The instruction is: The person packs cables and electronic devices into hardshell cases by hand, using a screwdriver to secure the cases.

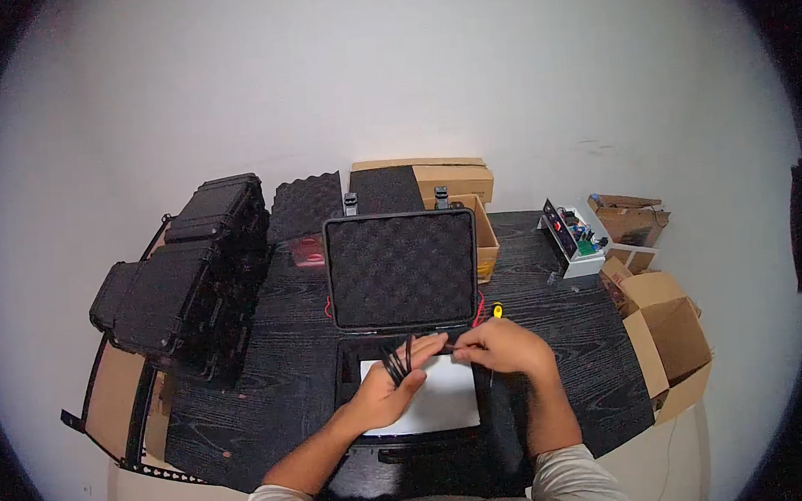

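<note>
1 black cable point(397, 368) loops around the left hand point(389, 396).

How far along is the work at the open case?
Looks done: the white panel sits in the black case. In hand: a black cable looped round the left hand, the right hand seemingly pinching one end. Probably left: finish coiling, stow the cable, close the lid, which stands open.

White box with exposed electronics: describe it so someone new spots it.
On the black table, look right of the open black case, toward the far edge. The white box sits there, just left of the brown cardboard. Only it shows a green circuit board in its open top.
</note>
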A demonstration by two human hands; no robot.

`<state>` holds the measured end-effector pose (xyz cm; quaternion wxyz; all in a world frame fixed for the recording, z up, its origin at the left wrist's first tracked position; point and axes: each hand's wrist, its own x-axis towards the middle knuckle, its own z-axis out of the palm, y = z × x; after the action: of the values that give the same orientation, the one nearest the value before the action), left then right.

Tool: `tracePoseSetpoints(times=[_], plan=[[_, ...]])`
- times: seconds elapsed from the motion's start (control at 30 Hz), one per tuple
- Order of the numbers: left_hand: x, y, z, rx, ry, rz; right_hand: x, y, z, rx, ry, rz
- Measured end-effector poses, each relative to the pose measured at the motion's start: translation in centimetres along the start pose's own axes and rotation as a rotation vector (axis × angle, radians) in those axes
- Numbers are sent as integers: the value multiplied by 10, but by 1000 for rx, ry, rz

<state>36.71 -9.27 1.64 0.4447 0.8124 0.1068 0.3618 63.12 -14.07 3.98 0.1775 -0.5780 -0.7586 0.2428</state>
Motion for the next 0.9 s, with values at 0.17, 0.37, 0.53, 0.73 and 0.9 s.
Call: tracePoseSetpoints(times=[0.17,0.37,0.53,0.73,0.9], plan=[[-10,-4,-4,-322,-20,31,3,11,-3,64,48,10],[-24,-18,-13,-674,94,10,-1,-6,-14,113,54,22],[-13,-21,-16,-943,365,244,-11,-42,-16,209,340,-135],[-5,4,-16,-937,675,230,-10,-64,10,41,147,-295],[-6,3,-14,-246,462,-91,-4,-73,44,18,147,-441]])
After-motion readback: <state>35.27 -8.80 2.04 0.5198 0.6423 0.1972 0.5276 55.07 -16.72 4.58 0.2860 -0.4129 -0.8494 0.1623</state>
